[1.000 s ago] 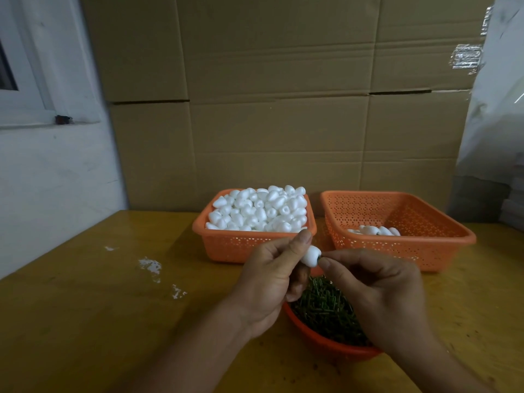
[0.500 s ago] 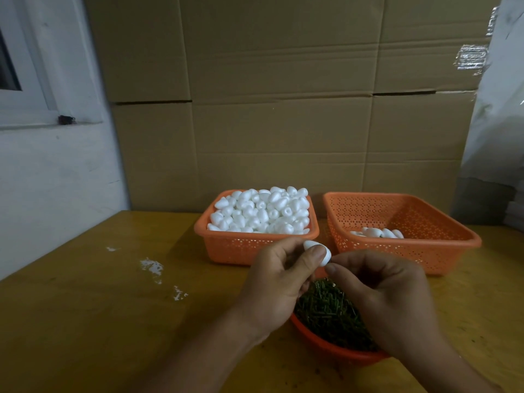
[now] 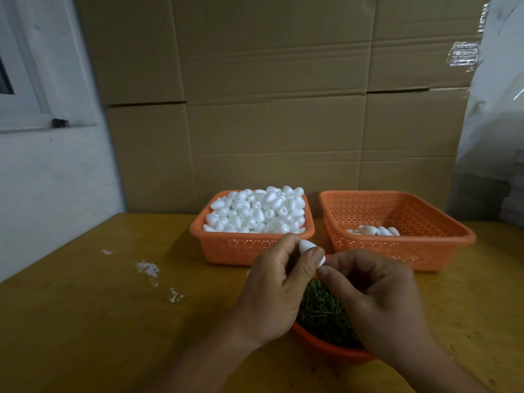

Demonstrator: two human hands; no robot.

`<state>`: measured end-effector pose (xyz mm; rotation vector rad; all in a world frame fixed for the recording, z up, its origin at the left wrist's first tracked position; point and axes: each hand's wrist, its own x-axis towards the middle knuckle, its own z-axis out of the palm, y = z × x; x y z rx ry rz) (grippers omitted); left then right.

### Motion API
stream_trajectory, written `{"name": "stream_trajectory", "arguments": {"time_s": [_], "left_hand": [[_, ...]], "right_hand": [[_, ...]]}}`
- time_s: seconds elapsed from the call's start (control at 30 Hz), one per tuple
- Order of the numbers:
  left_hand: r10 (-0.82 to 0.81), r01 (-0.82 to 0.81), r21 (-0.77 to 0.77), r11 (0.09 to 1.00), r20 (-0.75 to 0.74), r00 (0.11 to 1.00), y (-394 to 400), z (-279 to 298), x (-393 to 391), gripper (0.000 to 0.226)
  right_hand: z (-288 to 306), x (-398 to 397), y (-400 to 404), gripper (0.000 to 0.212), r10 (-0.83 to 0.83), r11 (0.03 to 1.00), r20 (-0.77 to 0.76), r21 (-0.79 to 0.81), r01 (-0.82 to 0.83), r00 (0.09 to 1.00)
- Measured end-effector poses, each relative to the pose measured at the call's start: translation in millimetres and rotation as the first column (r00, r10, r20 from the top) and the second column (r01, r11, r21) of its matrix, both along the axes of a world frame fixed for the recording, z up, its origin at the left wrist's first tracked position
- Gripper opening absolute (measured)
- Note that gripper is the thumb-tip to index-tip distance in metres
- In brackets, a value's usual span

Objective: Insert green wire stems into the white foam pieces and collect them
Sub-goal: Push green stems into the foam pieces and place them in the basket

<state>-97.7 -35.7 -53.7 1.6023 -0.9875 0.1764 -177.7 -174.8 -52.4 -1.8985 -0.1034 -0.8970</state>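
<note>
Two bare forearms enter from the lower edge and end in two bare hands. The left hand (image 3: 272, 290) shows its back and thumb side, with a broad thumb whose nail is short and plainly trimmed. The right hand (image 3: 377, 302) shows its back, the knuckles forming a rounded ridge, and a short nail is visible on its thumb tip. No sleeve, cuff, glove, ring, watch or bracelet can be seen on either arm up to the frame edge; both wrists and forearms are uncovered. Nothing else of the person comes into the head view.
</note>
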Motion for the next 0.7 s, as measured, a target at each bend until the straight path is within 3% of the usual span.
{"name": "stream_trajectory", "arguments": {"time_s": [0.47, 0.57, 0.7], "left_hand": [[-0.088, 0.072, -0.102, 0.992, -0.161, 0.983, -2, -3, 2, 0.028], [-0.1, 0.083, -0.097, 0.992, -0.176, 0.979, -2, -4, 3, 0.03], [-0.012, 0.006, -0.042, 0.999, -0.149, 0.989, -2, -12, 5, 0.044]], "right_hand": [[7, 4, -4, 0.012, 0.098, 0.987, -0.064, 0.131, -0.089, 0.993], [10, 9, -14, 0.009, 0.032, 0.984, -0.086, 0.176, -0.017, 0.996], [15, 27, -48, 0.008, -0.199, 0.969, -0.133, 0.124, 0.215, 0.971]]}}
